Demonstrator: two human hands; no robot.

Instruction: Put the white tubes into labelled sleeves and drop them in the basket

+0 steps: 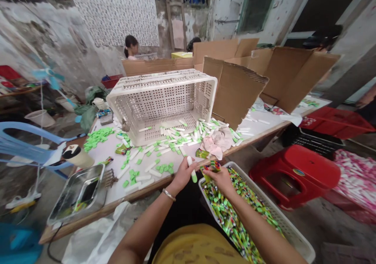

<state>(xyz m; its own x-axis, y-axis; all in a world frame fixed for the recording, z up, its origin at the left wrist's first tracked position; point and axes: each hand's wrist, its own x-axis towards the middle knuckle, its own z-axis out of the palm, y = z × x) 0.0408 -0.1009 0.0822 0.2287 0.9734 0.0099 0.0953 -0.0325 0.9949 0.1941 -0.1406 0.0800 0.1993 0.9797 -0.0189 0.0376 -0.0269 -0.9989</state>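
My left hand, a bracelet on its wrist, is closed on a white tube with a green end, which tilts upward near the table's front edge. My right hand pinches colourful printed wrappers just to the right of the tube. Beneath the right hand stands a white basket full of green, printed tubes. On the table, loose white tubes and small green caps lie scattered. A pink cloth is beside a small printed bundle.
A white plastic crate lies on its side on the table, tubes spilling from it. Cardboard panels stand behind. At left are a metal tray and a blue chair; at right, a red stool. Other people sit beyond.
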